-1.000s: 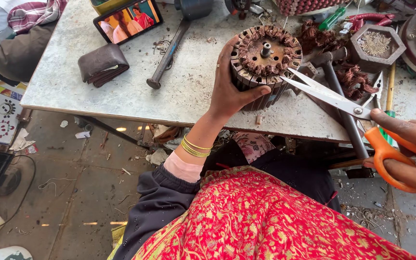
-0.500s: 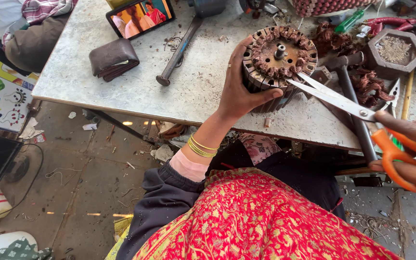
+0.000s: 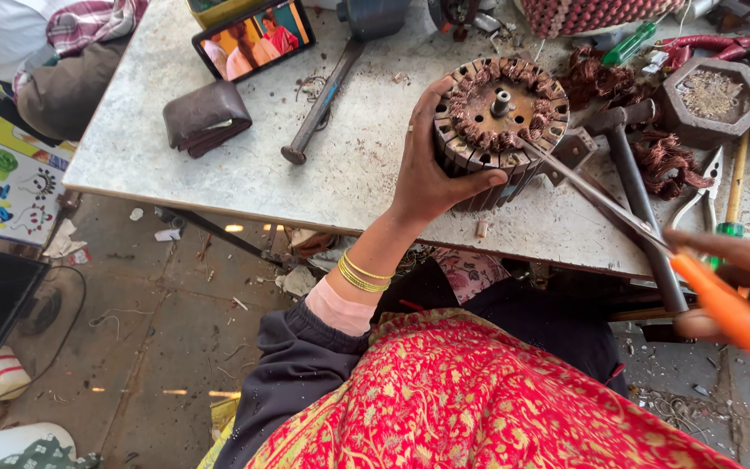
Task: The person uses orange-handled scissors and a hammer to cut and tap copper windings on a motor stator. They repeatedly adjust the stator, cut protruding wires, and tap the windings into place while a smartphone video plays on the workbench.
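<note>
Since the earlier frames the scissors (image 3: 627,217) have closed from a wide spread to nearly shut, and their tips now reach into the copper windings on top of the motor stator (image 3: 501,122), where before they stood open just beside it; the left hand (image 3: 431,174) keeps its grip on the stator's near side, fingers (image 3: 427,100) wrapped up over the rim and thumb pressed along the slotted wall; the stator stands upright near the front edge of the grey stone surface (image 3: 219,174); the right hand (image 3: 740,278), blurred at the frame's right edge, has its fingers curled through the orange handles, pinching them together; a hammer (image 3: 635,165) lies just beside the stator on the right, its handle running toward the edge under the blades; loose coils of copper wire (image 3: 666,165) sit beyond it; farther left lie a brown wallet (image 3: 206,117), a long metal rod (image 3: 323,100) and a phone (image 3: 253,35) showing a video.
</note>
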